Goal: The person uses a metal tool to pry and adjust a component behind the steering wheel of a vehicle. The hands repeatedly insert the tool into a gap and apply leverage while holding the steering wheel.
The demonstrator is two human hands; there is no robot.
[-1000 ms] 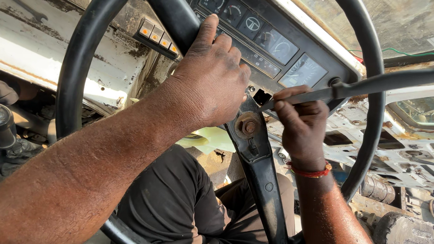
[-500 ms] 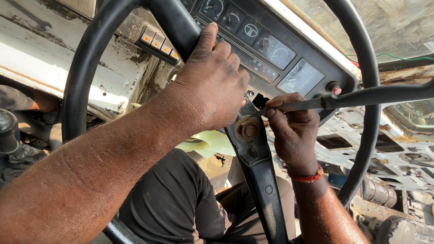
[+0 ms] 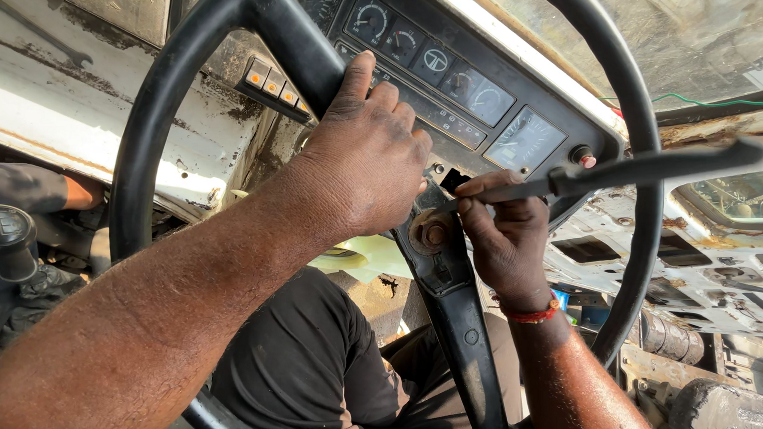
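At the centre of the frame, I am resting my left hand curled over the rusty round hub nut of the large black steering wheel, gripping nothing that I can see. Just right of it, my right hand is pinching the inner end of the long black stalk lever, which is stretching towards the right edge. Above, the dark instrument panel with round gauges is showing.

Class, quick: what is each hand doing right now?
Left hand: closed around the steering wheel spoke near the hub.
Right hand: closed on the long black lever.
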